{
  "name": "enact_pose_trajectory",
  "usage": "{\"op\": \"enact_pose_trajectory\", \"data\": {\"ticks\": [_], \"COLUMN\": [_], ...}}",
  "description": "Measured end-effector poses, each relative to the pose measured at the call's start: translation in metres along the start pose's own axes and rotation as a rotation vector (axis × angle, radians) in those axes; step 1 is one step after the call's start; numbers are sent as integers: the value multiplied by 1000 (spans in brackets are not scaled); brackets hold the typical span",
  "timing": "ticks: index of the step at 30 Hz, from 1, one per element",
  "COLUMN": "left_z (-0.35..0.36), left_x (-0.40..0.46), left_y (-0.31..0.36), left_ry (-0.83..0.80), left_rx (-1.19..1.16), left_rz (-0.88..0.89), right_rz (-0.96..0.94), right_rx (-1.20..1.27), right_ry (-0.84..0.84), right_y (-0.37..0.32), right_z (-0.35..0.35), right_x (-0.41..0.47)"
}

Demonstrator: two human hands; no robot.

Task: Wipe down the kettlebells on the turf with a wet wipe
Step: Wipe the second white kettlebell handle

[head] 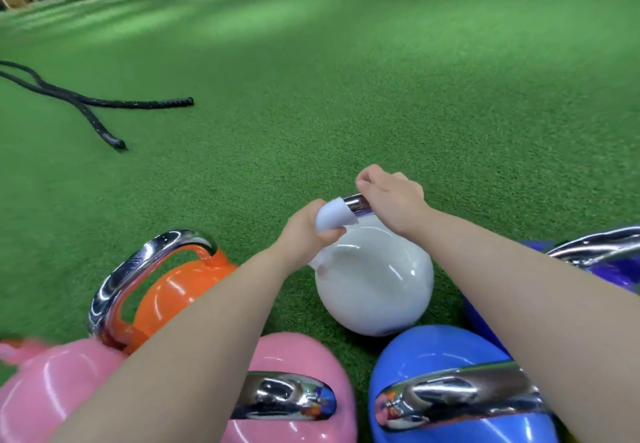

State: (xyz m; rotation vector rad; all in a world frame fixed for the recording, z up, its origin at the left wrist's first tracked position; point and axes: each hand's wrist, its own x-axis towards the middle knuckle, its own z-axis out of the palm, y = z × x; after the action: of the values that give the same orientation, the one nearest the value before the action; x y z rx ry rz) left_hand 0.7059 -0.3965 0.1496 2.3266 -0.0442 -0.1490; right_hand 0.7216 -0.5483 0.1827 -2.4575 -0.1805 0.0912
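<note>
On green turf (346, 103), left hand (304, 231) clutches wipe (330, 217), right hand (391, 200) grips white kettlebell (374, 286) handle.

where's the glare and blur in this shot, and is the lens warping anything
Head view: bright glare streaks on the chrome handles, strongest on the orange kettlebell and blue kettlebell; soft highlights on the white kettlebell; the pink kettlebell smears at the left edge; wide-angle lens tilts the turf and stretches the forearms.

Kettlebells – five: white (375, 283), orange (173, 290), pink (298, 383), blue (446, 383), purple (609, 269). Wipe (330, 215) – one. Rope ends (119, 144) – two.
</note>
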Motion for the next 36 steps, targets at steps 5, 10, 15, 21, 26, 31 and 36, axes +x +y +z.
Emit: {"op": "enact_pose_trajectory", "data": {"ticks": [5,10,15,21,26,31,36], "left_z": [32,60,73,86,95,107,113], "left_x": [-32,-61,-62,-65,-68,-65,-60], "left_y": [19,40,38,29,21,15,15], "left_ry": [255,384,490,590,563,629,761], "left_rx": [-14,-161,-290,-389,-583,-675,-696], "left_rz": [-156,-324,-334,-296,-359,-465,-501], "right_rz": [-111,-79,36,38,38,54,61], "right_rx": [-132,-238,-161,-74,-31,8,6], "right_ry": [-16,-105,-217,-219,-241,-231,-210], "right_y": [6,-2,-4,-4,0,2,2], "right_z": [0,7,5,7,6,9,10], "right_x": [5,10,4,2,5,8,9]}}
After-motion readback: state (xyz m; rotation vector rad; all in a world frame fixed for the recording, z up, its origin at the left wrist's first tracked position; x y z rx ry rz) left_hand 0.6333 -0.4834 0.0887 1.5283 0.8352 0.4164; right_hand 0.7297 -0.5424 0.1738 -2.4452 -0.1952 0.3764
